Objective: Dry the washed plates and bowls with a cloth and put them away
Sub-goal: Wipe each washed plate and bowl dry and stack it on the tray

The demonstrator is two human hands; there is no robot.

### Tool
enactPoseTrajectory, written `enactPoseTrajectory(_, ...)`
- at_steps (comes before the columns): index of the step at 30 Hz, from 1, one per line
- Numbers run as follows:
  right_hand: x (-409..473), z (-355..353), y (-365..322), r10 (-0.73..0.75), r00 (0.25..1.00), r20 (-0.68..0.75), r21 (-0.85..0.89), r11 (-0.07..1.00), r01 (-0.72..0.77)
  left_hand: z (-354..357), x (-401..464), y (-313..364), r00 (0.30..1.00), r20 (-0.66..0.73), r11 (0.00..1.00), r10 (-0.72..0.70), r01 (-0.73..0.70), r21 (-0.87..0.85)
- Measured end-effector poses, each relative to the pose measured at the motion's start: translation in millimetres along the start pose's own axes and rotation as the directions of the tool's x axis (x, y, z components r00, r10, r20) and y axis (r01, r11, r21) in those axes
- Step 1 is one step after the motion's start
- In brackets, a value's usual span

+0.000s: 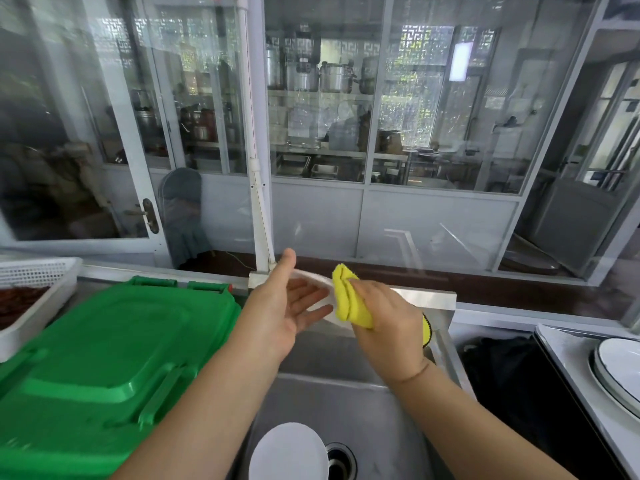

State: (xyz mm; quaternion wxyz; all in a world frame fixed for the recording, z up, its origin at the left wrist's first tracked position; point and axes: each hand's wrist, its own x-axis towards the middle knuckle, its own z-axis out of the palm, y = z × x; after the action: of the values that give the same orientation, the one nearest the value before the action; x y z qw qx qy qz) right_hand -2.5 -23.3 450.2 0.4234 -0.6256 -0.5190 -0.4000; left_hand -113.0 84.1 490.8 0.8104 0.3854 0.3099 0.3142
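Observation:
A white plate (320,284) is held on edge above the steel sink (349,400), mostly hidden between my hands. My left hand (287,306) supports it, thumb up over the rim and fingers spread under it. My right hand (384,323) is closed on a folded yellow cloth (348,296) and presses it against the plate's right side. A second white plate (289,452) lies in the sink beside the drain (341,460). At the right edge, stacked white plates with dark rims (618,368) rest on a counter.
A green bin lid (104,358) fills the left side, with a white perforated basket (34,292) of dark red contents behind it. A dark bag (505,375) sits right of the sink. Glass partitions and a white pipe (259,209) stand behind.

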Motion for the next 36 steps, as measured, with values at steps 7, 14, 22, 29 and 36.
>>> enactPoseTrajectory(7, -17, -2, -14, -0.253, 0.968, -0.001, 0.021, 0.967, 0.253, 4, 4, -9, 0.981, -0.184, 0.996, 0.059, -0.071, -0.057)
enactPoseTrajectory(14, -28, 0, -9, -0.211, 0.967, 0.145, 0.197, 0.964, 0.181, 3, 0, -17, 0.972, -0.075, 0.974, 0.223, -0.225, -0.015)
enactPoseTrajectory(22, 11, -11, 12, 0.394, 0.88, 0.264, 0.127, 0.891, -0.437, -6, -8, -13, 0.939, -0.007, 0.939, 0.343, -0.343, 0.031)
enactPoseTrajectory(29, 31, -3, -22, 0.114, 0.951, 0.286, -0.114, 0.99, -0.084, 1, -11, -15, 0.933, -0.016, 0.931, 0.359, -0.357, 0.078)
enactPoseTrajectory(36, 0, -20, -15, -0.218, 0.894, 0.392, -0.064, 0.963, 0.263, -11, -8, 10, 0.925, -0.029, 0.925, 0.379, -0.377, 0.05)
